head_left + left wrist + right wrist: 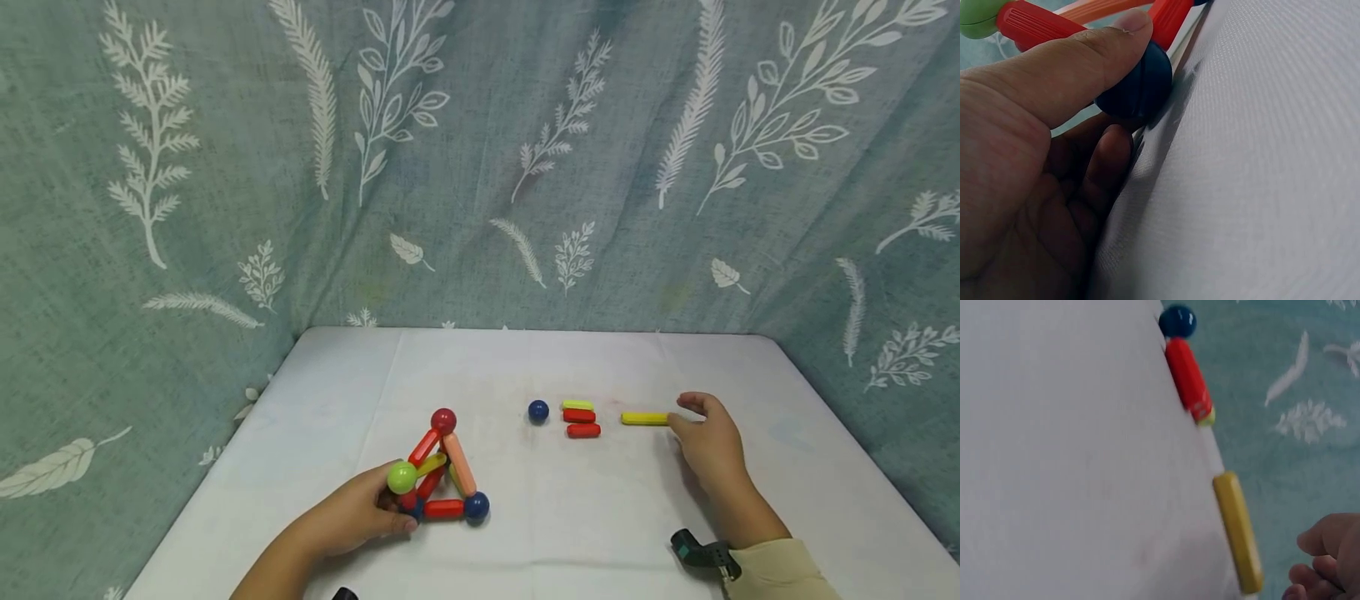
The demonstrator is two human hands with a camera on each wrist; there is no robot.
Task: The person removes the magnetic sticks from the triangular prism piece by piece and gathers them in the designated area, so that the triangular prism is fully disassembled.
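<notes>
My left hand [352,510] grips a frame of rods and balls at its lower left corner. In the left wrist view the thumb lies over a dark blue ball [1138,87], with fingers curled under it. Red rods [444,509], an orange rod [460,463] and yellowish rods join a green ball [402,477], a red ball [444,420] and another blue ball [476,507]. My right hand [708,437] hovers at the right end of a yellow rod [645,418], fingers loosely bent. The right wrist view shows a gap between this hand and the yellow rod [1238,532].
Between the frame and the yellow rod lie a loose blue ball [538,411], two short red rods [583,431] and a short yellow-green rod [577,405]. A white cloth covers the table [562,517]. Leaf-patterned green fabric [480,167] hangs behind and at the sides.
</notes>
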